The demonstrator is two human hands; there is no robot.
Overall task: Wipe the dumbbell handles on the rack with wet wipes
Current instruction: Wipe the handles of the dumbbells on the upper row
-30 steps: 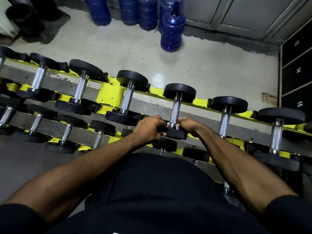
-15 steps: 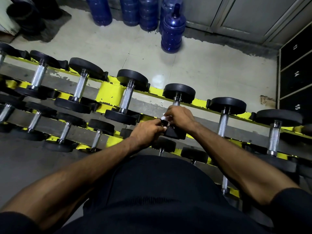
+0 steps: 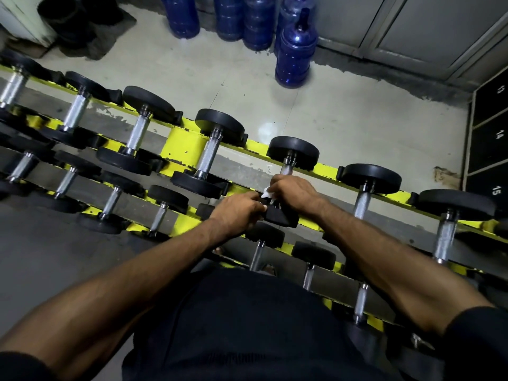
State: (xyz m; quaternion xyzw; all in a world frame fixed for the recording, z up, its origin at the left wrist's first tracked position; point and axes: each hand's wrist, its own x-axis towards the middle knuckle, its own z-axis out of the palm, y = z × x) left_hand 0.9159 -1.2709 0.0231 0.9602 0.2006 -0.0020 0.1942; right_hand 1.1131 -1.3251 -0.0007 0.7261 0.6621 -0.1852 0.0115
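Observation:
A yellow two-tier rack (image 3: 181, 145) runs diagonally and carries several black dumbbells with chrome handles. My right hand (image 3: 294, 192) is wrapped around the handle of the middle top-row dumbbell (image 3: 292, 152), pressing a white wet wipe (image 3: 266, 193) against the chrome. The wipe shows only as a small white bit at the hand's left edge. My left hand (image 3: 237, 213) grips the near black head (image 3: 280, 217) of the same dumbbell. Most of that handle is hidden under my right hand.
Blue water jugs (image 3: 295, 48) stand on the tiled floor behind the rack. Numbered black lockers (image 3: 492, 127) line the right edge. More dumbbells (image 3: 369, 178) sit to either side, and smaller ones (image 3: 162, 215) fill the lower tier.
My right hand slid up the handle from its near end and closed around it with the wipe. My left hand stayed on the near head.

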